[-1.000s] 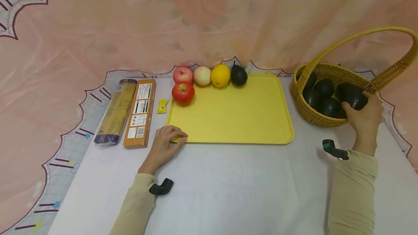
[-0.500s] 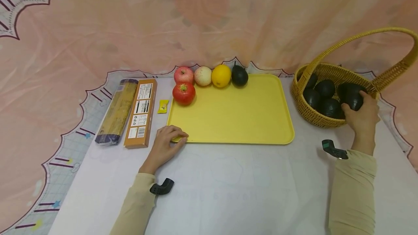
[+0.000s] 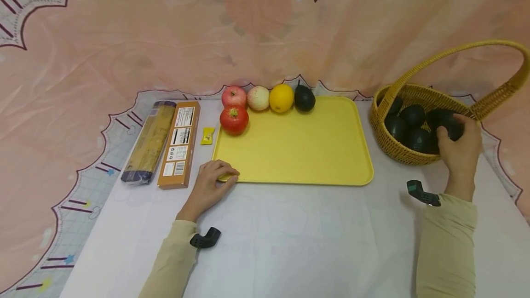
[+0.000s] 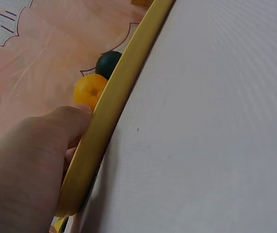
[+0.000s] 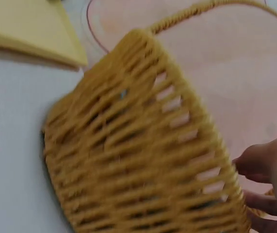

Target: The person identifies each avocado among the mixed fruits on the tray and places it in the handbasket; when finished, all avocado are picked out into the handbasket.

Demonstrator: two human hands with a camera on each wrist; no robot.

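In the head view, my left hand (image 3: 209,186) rests over the near-left corner of a yellow tray (image 3: 302,151), thumb along its front rim. The left wrist view has that thumb at the rim, with an orange (image 4: 89,91) beyond. My right hand (image 3: 461,153) reaches over the near side of a wicker basket (image 3: 395,151) at the right. Its thumb and fingers hold a dark avocado (image 3: 450,121) inside. Several similar fruits (image 3: 419,140) lie to its left. The basket wall hides the held fruit in the right wrist view.
Along the tray's back sit a pink apple (image 3: 233,96), a pale peach-like fruit (image 3: 258,98) and a dark avocado (image 3: 304,98). A red tomato (image 3: 234,120) lies in front. Left stand a candy (image 3: 208,135), an orange-brown box (image 3: 179,146) and a long wrapped pack (image 3: 150,141).
The avocado in my right hand shifts and turns slightly inside the basket, with the fingers staying around it. The left hand keeps its place; the head view tips a little upward.
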